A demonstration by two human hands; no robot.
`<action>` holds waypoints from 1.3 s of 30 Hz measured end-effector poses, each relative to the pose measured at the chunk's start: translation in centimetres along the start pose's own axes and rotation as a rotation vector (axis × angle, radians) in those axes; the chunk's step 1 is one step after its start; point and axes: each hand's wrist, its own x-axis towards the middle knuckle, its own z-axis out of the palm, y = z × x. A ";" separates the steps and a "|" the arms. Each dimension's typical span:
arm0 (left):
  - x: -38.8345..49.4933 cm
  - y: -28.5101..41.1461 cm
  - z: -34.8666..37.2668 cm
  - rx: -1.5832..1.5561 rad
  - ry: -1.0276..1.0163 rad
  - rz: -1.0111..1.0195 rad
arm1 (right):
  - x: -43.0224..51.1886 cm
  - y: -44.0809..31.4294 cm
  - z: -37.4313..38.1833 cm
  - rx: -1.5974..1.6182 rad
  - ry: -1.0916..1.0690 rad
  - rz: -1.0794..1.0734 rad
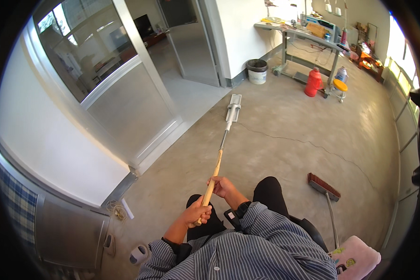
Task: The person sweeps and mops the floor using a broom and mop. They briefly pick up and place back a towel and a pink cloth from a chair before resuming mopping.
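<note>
My left hand (197, 212) is wrapped around the wooden handle (214, 171) close to its butt end. Further up, my right hand (224, 189) holds the same handle between thumb and fingers. A thin metal shaft (224, 140) joins the wood to a white sleeve and a flat, pale rectangular head (233, 108), which looks like a mop's frame. That head points away from me over the concrete floor (276, 157); whether it touches the floor I cannot tell. The handle slants across in front of my knees, as I appear to be seated.
To my right lies a push broom (324, 187), beside a pink cushion (357, 257). Ahead stand a bucket (257, 71), a red thermos (313, 83), a yellow stool (340, 85) and a cluttered worktable (285, 28). Slippers (139, 254) and coiled cord (116, 210) lie left, near an open doorway.
</note>
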 end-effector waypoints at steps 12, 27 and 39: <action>6.3 2.3 5.3 0.212 -0.233 -0.124 | -5.0 -6.8 -4.5 0.215 0.330 -0.256; 10.6 7.2 6.9 0.536 -0.424 -0.296 | -6.7 -11.3 -9.6 0.497 0.470 -0.444; 15.7 8.9 11.6 0.588 -0.616 -0.434 | -12.8 -13.9 -11.4 0.602 0.600 -0.694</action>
